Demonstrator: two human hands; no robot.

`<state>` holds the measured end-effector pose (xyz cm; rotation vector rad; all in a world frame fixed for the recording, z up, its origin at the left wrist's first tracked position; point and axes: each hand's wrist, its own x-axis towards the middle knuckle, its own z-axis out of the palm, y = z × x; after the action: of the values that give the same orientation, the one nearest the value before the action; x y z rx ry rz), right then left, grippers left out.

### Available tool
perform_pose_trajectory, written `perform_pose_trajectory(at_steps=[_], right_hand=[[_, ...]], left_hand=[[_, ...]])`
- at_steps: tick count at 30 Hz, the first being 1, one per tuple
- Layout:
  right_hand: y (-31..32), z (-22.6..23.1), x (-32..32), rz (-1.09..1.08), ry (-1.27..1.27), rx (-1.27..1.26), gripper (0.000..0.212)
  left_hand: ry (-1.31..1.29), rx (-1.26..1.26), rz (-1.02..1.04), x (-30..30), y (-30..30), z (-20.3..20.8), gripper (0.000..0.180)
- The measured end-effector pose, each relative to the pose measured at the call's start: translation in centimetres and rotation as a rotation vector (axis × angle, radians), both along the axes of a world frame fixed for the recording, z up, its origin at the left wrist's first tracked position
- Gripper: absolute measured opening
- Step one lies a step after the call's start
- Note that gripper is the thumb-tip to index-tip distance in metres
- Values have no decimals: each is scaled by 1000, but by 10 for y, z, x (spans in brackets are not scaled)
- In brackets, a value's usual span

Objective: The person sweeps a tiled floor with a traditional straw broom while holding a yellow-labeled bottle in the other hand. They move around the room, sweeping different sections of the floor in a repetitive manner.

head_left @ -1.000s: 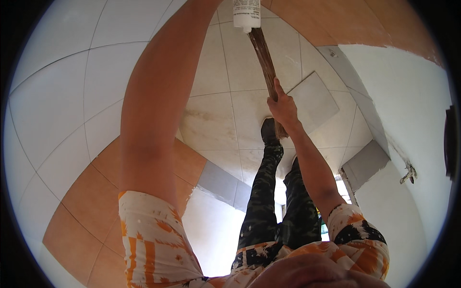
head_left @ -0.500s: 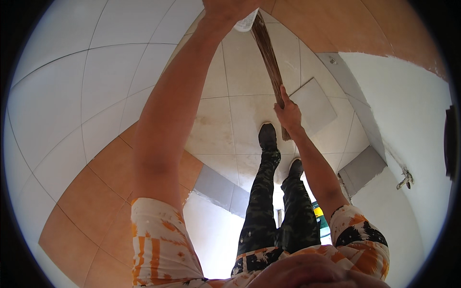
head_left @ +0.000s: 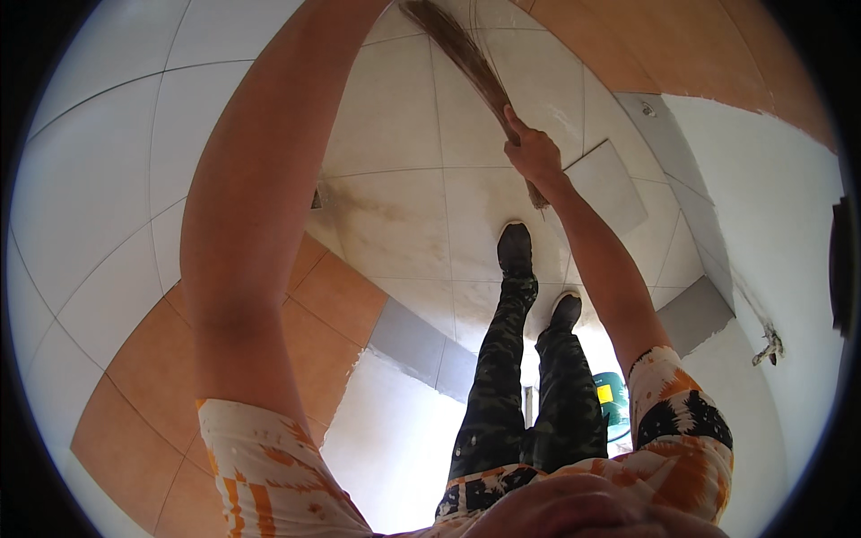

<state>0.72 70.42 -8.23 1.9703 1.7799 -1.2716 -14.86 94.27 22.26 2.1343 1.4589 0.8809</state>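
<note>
My right hand [head_left: 536, 158] is closed round a long bundle of thin brown twigs, a hand broom [head_left: 473, 70]. The forefinger lies along it, and a short end sticks out below the hand. The broom's far end fans out into loose bristles above the tiled floor [head_left: 386, 134]; I cannot tell whether it touches the floor. My left forearm [head_left: 269, 161] reaches up past the top edge of the picture, so the left hand itself is out of sight.
Grey-white wall tiles [head_left: 108, 170] and orange tiles [head_left: 341, 291] rise at the left. A loose square tile [head_left: 612, 193] lies on the floor to the right of my hand. A tap [head_left: 769, 346] juts from the right wall. Brown dirt marks the floor near a drain [head_left: 317, 198].
My left arm has moved left and farther up, taking the hand and the white object near it out of view. The broom's far end has swung left, spreading its bristles; my right hand moved slightly up.
</note>
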Motion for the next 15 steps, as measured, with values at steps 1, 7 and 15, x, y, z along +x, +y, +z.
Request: perform_pose_trajectory(at_steps=[1,7,15], right_hand=[[5,4,0,-39,45,107,82],[75,-14,-9,1,152,59,84],[-39,-7,36,-39,132,326,90]], left_hand=[[37,8,10,2,-2,-1,61],[40,-23,-60,9,-11,-5,62],[-33,-71,-78,8,-14,9,63]])
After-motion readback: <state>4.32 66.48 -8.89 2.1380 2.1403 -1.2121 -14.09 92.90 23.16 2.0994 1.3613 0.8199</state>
